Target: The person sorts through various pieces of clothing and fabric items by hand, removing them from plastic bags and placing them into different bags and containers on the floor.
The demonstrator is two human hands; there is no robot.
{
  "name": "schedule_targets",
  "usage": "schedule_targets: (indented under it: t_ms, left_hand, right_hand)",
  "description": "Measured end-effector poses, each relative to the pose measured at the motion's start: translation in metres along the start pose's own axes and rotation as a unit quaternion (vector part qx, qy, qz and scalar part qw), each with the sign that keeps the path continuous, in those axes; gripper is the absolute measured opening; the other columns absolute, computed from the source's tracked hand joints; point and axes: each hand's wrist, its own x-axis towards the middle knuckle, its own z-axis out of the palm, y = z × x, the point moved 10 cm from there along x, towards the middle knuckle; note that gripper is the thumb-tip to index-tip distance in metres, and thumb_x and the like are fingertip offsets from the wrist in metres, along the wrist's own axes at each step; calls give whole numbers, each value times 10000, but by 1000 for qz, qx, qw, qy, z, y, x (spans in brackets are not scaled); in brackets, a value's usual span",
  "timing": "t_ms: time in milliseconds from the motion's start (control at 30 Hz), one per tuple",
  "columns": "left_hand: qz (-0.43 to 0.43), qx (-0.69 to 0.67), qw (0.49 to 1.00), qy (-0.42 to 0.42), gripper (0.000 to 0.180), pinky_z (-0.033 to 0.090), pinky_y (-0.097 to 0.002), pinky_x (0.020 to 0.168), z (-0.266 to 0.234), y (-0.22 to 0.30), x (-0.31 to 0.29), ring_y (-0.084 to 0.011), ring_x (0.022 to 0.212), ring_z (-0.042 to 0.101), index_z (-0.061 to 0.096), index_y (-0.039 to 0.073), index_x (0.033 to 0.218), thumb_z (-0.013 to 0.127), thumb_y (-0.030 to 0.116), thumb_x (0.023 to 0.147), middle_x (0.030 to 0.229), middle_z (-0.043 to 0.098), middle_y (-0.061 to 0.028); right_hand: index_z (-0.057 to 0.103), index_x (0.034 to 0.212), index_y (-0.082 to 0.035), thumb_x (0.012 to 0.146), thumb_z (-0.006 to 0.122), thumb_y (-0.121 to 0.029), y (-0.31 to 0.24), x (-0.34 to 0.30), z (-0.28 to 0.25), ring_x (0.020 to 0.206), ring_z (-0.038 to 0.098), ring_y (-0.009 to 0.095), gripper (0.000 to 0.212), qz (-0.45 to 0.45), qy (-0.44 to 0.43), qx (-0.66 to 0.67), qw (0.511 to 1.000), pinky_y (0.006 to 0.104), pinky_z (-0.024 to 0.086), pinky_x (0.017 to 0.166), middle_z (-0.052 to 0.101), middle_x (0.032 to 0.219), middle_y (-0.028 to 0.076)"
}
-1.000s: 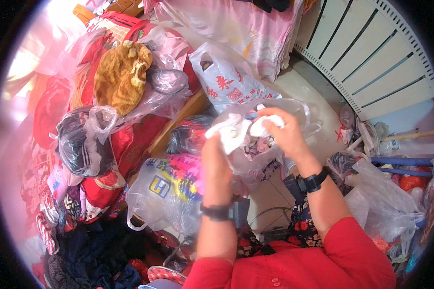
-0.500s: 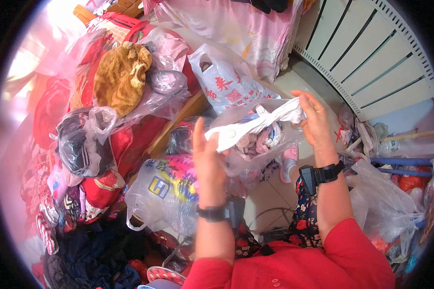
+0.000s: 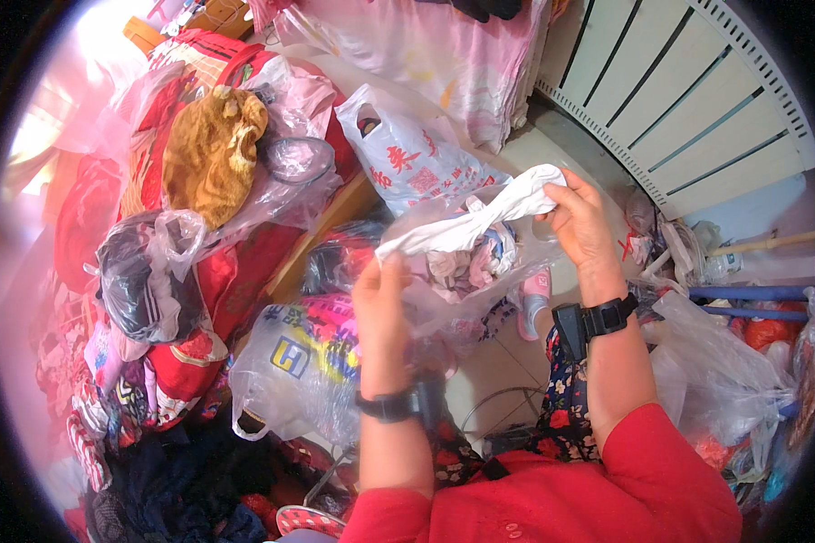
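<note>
Here, left hand (image 3: 380,297), right hand (image 3: 583,226) apart, right farther forward, each grip clamped on white cloth (image 3: 469,226)

Bagged clothes (image 3: 498,252) part. hidden by white cloth (image 3: 462,232); dark item (image 3: 482,9), poss. gloves, cut off at top, red shirt (image 3: 552,502) at btm.

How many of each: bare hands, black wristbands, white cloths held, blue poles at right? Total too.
Bare hands: 2 (left hand, right hand)
Black wristbands: 2 (left wristband, right wristband)
White cloth, held by both hands: 1
Blue poles: 2 (upper pole, lower pole)
Total: 7
</note>
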Motion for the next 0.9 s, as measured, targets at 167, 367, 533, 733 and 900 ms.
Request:
schedule_targets:
  t_ms: [167, 367, 533, 733, 900]
  left_hand:
    - [43, -88, 994, 50, 274, 461, -217, 661, -12, 5, 5, -126, 777, 592, 595, 48, 1004, 555, 300, 904, 925, 636, -33]
    - [30, -188, 982, 11, 212, 454, -236, 575, -5, 6, 7, -114, 752, 590, 597, 39, 981, 552, 232, 908, 908, 642, -41]
    - [18, -202, 978, -41, 164, 438, -223, 593, 6, 4, 4, -94, 744, 588, 612, 48, 969, 593, 189, 886, 873, 649, -19]
    - [36, -160, 984, -65, 184, 444, -237, 682, 14, 10, 1, -113, 821, 593, 615, 70, 1029, 619, 104, 848, 943, 642, -13]
    - [49, -170, 984, -18, 248, 446, -229, 651, 10, 14, -2, -114, 833, 585, 594, 53, 1100, 589, 63, 852, 994, 628, -19]
  right_hand:
    - [584, 992, -19, 870, 553, -76, -4, 4, -10, 598, 482, 74, 139, -31, 12, 29, 999, 244, 421, 546, 573, 772, -6]
    - [587, 977, -56, 895, 525, -95, -13, 1, -14, 524, 395, 41, 110, -58, 32, 62, 996, 226, 364, 495, 540, 718, -20]
    - [584, 978, -76, 905, 517, -103, -9, 1, -12, 486, 368, 33, 103, -42, 36, 68, 996, 220, 354, 495, 543, 714, -21]
    - [587, 997, -89, 907, 517, -104, -5, 2, -6, 532, 424, 49, 116, -32, -2, 63, 997, 225, 374, 490, 572, 749, -9]
    - [590, 1002, -70, 898, 525, -101, -4, 3, -6, 593, 501, 67, 127, -40, 13, 32, 999, 222, 393, 493, 602, 796, 4]
